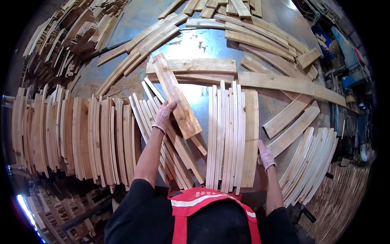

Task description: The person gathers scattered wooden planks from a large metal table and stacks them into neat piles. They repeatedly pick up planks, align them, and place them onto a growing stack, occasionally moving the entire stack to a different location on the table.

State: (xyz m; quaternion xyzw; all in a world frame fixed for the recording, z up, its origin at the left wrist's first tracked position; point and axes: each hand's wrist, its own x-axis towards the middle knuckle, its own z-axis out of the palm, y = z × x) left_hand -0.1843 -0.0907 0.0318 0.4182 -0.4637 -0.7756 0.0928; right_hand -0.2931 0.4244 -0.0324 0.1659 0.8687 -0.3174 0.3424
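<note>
A wide wooden board lies tilted across other planks, its far end leaning to the left. My left hand, in a pale knitted glove, is closed on this board's left edge. In front of me stands a row of narrow planks on edge, with a wider plank along its right side. My right hand, also gloved, rests beside that wider plank with its fingers stretched out at the edge. Several slanting planks lie under and beside my left forearm.
A long row of upright planks fills the left side. Loose boards are scattered over the shiny metal table. Another bundle of planks stands at right, near blue machinery. A big wood pile is at far left.
</note>
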